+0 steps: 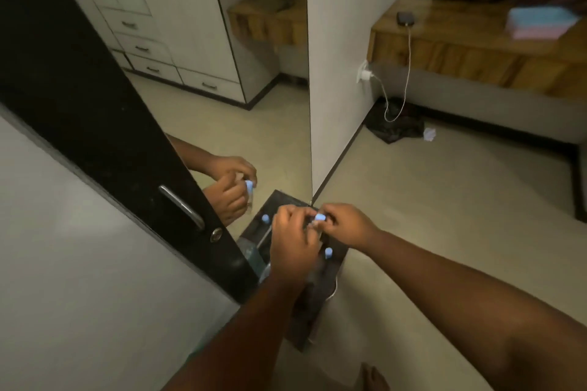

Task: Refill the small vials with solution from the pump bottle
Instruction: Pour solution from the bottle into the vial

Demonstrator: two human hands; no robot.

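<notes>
**Cap work over a narrow shelf leaves little room for a slip**

A person stands at a small dark shelf (336, 259) fixed beside a mirror (228, 124), both hands raised over it. The left hand (293, 243) is curled round what appears to be a clear vial, its body mostly hidden by the fingers. The right hand (344, 225) pinches the blue cap (320, 217) at the top of that vial, fingers closed on it. Whether the cap is coming off or going on cannot be told.

Two more blue-capped vials stand on the shelf: one (265, 218) just left of the hands, another (328, 252) just below them. The pump bottle cannot be picked out with certainty; a clear rounded shape (251, 255) sits at the shelf's left edge, against the dark door (95, 105).

The risks, as judged from here: the work is done in the air, so a cap slipping from the pinch would likely drop to the floor (444, 200) rather than onto the shelf. The standing vials are close under the wrists and near the edge; a lowered hand could tip one off. Dim light makes small clear parts hard to follow.
</notes>
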